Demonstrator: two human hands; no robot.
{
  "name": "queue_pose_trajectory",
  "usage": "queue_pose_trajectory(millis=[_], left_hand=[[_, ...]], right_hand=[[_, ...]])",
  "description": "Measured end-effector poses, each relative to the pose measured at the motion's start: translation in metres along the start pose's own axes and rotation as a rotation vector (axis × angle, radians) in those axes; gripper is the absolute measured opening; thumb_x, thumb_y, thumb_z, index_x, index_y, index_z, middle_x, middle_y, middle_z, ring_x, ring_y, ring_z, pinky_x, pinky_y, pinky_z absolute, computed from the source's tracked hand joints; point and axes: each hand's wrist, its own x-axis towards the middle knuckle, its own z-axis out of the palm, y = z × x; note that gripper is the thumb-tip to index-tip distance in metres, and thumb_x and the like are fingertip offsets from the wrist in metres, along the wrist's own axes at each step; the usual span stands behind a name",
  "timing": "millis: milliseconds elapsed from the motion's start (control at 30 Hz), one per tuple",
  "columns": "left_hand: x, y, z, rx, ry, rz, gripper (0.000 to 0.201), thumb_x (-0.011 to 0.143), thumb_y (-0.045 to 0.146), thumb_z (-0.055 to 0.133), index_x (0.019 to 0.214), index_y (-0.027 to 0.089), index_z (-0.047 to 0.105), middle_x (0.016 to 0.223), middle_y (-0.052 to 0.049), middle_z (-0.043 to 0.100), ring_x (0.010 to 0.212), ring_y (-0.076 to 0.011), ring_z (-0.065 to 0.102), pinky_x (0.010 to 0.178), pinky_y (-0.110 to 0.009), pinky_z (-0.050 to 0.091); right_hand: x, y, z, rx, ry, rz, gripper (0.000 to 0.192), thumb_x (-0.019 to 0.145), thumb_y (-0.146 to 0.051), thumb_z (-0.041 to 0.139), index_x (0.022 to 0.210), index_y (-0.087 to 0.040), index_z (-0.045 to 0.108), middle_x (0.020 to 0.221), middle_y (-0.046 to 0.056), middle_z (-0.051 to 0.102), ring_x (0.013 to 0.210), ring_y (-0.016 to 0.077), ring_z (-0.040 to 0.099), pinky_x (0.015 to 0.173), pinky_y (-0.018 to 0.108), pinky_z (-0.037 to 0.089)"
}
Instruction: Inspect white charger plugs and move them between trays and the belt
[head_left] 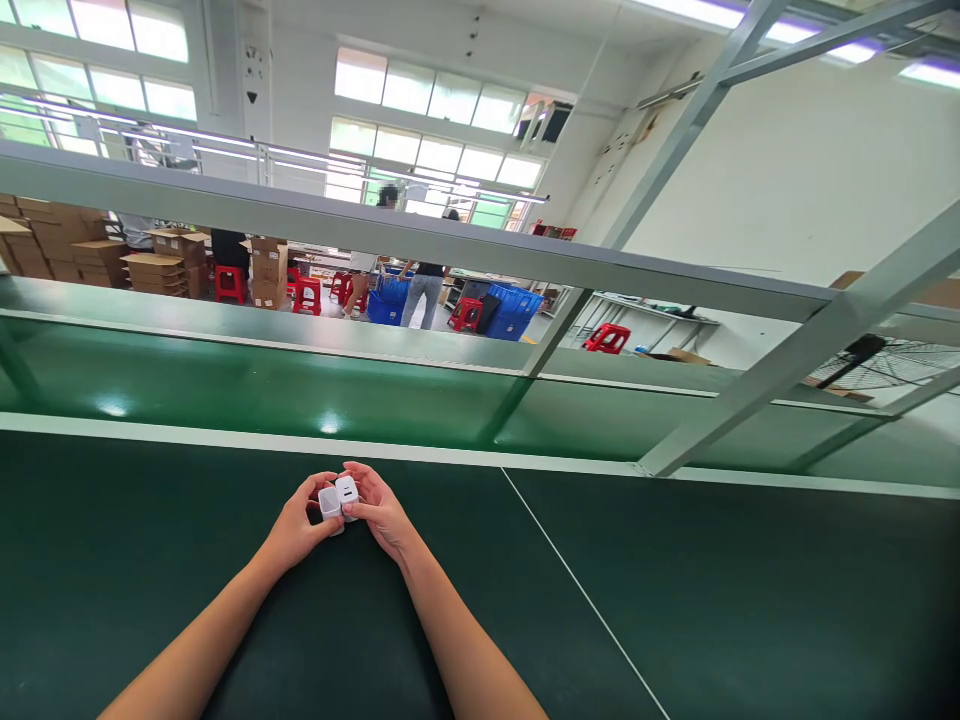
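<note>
Both my hands rest on a dark green table top point(675, 590), close together near its far edge. My left hand point(298, 525) grips a small white charger block point(330, 503). My right hand point(380, 511) grips a second white charger block point(347, 492) with a small slot on its face. The two blocks touch side by side between my fingertips. My forearms lie on the table surface.
A green conveyor belt point(262, 385) runs across beyond a pale strip, under a grey metal frame point(465, 250). Behind it stand cardboard boxes point(157, 265), red stools point(606, 338), blue crates point(514, 310) and people at work point(424, 290).
</note>
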Motion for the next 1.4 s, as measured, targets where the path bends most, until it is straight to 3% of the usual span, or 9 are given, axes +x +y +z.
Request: queue_pose_trajectory(millis=[267,500,800,1000,1400], left_hand=[[-0.001,0.003,-0.001,0.059,-0.019,0.013,0.054,0.069,0.03,0.079,0.121,0.025,0.062,0.116,-0.006,0.071,0.093,-0.0235,0.068,0.087,-0.039,0.053],[-0.002,0.001,0.001,0.087,-0.005,0.058,0.048,0.072,0.031,0.076,0.118,0.025,0.064,0.12,-0.007,0.07,0.104,-0.026,0.067,0.092,-0.04,0.052],[-0.003,-0.002,0.004,0.096,0.035,0.081,0.048,0.072,0.036,0.077,0.117,0.024,0.066,0.119,-0.008,0.071,0.101,-0.0258,0.067,0.088,-0.039,0.053],[-0.004,-0.004,0.005,0.105,0.06,0.109,0.049,0.071,0.033,0.078,0.118,0.025,0.066,0.121,-0.008,0.07,0.105,-0.0267,0.066,0.088,-0.039,0.053],[-0.007,-0.012,0.007,0.092,0.069,0.125,0.051,0.068,0.024,0.079,0.118,0.029,0.068,0.115,-0.006,0.07,0.109,-0.0284,0.064,0.09,-0.039,0.051]], right_hand=[[0.0,-0.003,-0.004,-0.068,-0.057,-0.014,0.067,0.055,-0.016,0.089,0.117,-0.028,0.067,0.107,0.001,0.065,0.104,0.0208,0.06,0.096,0.035,0.042],[0.001,-0.003,-0.006,-0.064,-0.1,0.014,0.064,0.056,-0.017,0.089,0.115,-0.026,0.067,0.107,0.002,0.067,0.104,0.0215,0.061,0.1,0.037,0.041],[0.002,0.002,-0.008,-0.077,-0.065,0.048,0.061,0.06,-0.023,0.087,0.118,-0.026,0.068,0.107,0.003,0.068,0.101,0.0222,0.061,0.091,0.034,0.044],[-0.001,-0.002,-0.006,-0.073,-0.05,0.035,0.053,0.066,-0.023,0.08,0.118,-0.027,0.069,0.112,0.005,0.068,0.11,0.0241,0.058,0.099,0.035,0.041],[0.002,0.013,-0.016,-0.13,-0.009,0.07,0.055,0.061,-0.031,0.082,0.115,-0.027,0.069,0.112,0.006,0.068,0.107,0.0271,0.058,0.098,0.038,0.042]])
